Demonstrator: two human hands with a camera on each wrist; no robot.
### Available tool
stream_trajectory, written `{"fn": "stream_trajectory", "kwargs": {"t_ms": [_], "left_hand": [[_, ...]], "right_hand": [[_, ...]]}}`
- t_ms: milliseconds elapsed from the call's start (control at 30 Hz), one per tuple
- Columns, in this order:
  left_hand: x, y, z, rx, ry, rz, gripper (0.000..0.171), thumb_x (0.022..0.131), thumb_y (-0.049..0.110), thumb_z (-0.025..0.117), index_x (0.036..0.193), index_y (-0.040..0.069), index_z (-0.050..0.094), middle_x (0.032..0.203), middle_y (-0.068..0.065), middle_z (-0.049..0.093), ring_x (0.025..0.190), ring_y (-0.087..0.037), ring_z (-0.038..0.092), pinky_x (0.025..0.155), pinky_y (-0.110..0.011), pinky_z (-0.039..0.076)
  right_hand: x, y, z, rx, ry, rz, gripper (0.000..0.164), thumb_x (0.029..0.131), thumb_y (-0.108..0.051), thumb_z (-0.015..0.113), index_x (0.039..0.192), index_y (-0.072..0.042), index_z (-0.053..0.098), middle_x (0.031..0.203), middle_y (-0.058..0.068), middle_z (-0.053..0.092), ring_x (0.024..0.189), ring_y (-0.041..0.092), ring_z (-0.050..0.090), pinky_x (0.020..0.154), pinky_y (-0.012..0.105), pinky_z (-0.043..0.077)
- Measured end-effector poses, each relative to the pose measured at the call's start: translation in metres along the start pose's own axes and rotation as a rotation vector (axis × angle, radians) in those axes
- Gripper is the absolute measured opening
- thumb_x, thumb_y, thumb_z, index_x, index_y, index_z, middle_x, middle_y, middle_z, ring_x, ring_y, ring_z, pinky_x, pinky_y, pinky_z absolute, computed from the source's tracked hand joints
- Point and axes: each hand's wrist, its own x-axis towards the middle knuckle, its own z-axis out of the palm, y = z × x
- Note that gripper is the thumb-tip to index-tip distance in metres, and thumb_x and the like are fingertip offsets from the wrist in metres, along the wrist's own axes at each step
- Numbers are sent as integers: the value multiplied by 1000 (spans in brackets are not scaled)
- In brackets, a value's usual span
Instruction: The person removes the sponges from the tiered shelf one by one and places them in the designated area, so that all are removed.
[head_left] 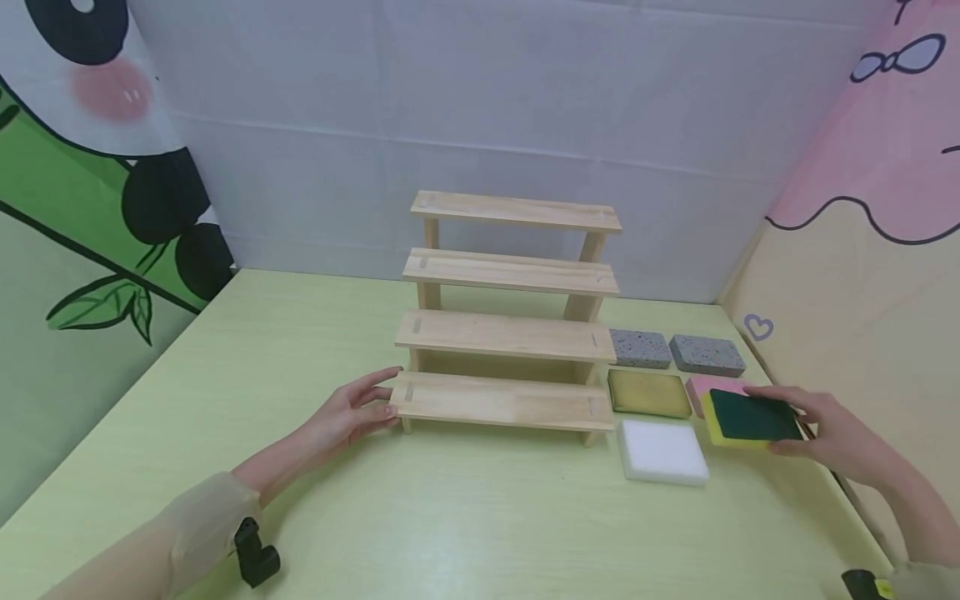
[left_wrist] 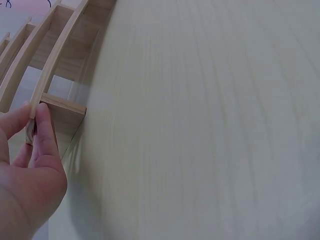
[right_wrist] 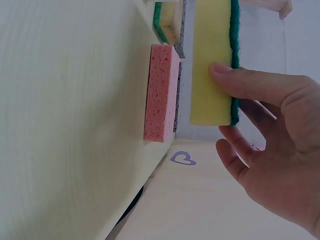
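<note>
My right hand (head_left: 828, 429) grips a yellow sponge with a dark green scouring side (head_left: 753, 415) by its right end, green side up. In the right wrist view this sponge (right_wrist: 212, 95) is raised off the table, near a pink sponge (right_wrist: 161, 95) that lies flat. The head view shows the pink sponge (head_left: 701, 387) partly hidden beneath it. My left hand (head_left: 360, 408) pinches the left end of the lowest board of a four-step wooden shelf (head_left: 502, 402). Thumb and fingers (left_wrist: 47, 130) lie on either side of that board end in the left wrist view.
Right of the shelf, a white sponge (head_left: 663, 452) lies in front of a tan-topped sponge (head_left: 649, 393). Behind them are two speckled grey blocks, one (head_left: 640, 348) beside the shelf and another (head_left: 707, 356) near the right wall. A pale cloth wall (head_left: 510, 100) stands behind the table.
</note>
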Motion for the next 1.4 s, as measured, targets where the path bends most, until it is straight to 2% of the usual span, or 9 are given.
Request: {"fn": "stream_trajectory", "kwargs": {"t_ms": [167, 367, 500, 567, 600, 800, 1000, 1133, 1400], "left_hand": [[0, 0, 0, -10, 5, -7, 76, 95, 5, 63, 157, 6, 19, 117, 1, 61, 103, -7, 67, 92, -22, 55], [-1, 2, 0, -12, -2, 0, 76, 95, 4, 61, 158, 5, 18, 117, 2, 61, 103, -6, 66, 92, -21, 55], [-2, 3, 0, 3, 4, -5, 75, 96, 5, 61, 158, 6, 19, 120, -1, 59, 104, -6, 66, 93, -21, 55], [-2, 3, 0, 18, 11, -9, 75, 96, 6, 62, 158, 6, 19, 122, -4, 57, 104, -7, 66, 93, -22, 55], [-2, 3, 0, 26, 14, -11, 75, 96, 7, 62, 158, 7, 19, 123, -5, 56, 104, -7, 65, 93, -22, 55], [-2, 1, 1, 35, 27, -19, 75, 95, 8, 62, 157, 8, 21, 124, -6, 55, 105, -7, 65, 93, -23, 55], [-1, -1, 1, 19, 16, -15, 75, 95, 7, 63, 157, 8, 20, 123, -3, 57, 105, -8, 66, 93, -24, 56], [0, -2, 1, 16, 15, -11, 76, 95, 7, 63, 157, 8, 20, 122, -3, 57, 105, -8, 66, 93, -23, 56], [1, -2, 1, 19, 15, -16, 76, 95, 7, 63, 158, 9, 21, 125, -5, 56, 106, -9, 66, 93, -24, 56]], "right_hand": [[-6, 9, 2, 2, -28, 31, 77, 63, -5, 88, 134, -10, 59, 121, -39, 43, 102, -16, 41, 74, 12, 42], [-12, 13, 7, -33, -43, 20, 78, 61, -6, 89, 133, -12, 60, 117, -29, 51, 97, -11, 42, 71, 16, 40], [-15, 15, 10, 5, -71, 15, 76, 63, -7, 88, 133, -13, 59, 125, -34, 47, 106, -20, 36, 76, 43, 54], [-16, 17, 12, 32, -91, 13, 76, 64, -7, 87, 134, -12, 59, 128, -38, 43, 112, -25, 31, 75, 58, 52], [-16, 19, 13, 38, -98, 11, 76, 64, -7, 86, 135, -11, 58, 129, -39, 42, 113, -26, 30, 74, 59, 52], [-19, 25, 19, 34, -102, -14, 75, 63, -7, 87, 133, -8, 59, 128, -41, 42, 113, -28, 32, 73, 21, 47], [-21, 25, 24, 54, -107, -19, 74, 63, -9, 88, 131, -8, 60, 130, -41, 43, 113, -28, 31, 75, 24, 51], [-22, 26, 25, 52, -114, -22, 73, 63, -8, 87, 130, -8, 59, 131, -40, 42, 113, -27, 31, 76, 17, 45], [-23, 28, 26, 67, -128, -49, 75, 63, -8, 87, 131, -9, 57, 133, -38, 42, 115, -25, 31, 77, 14, 43]]}}
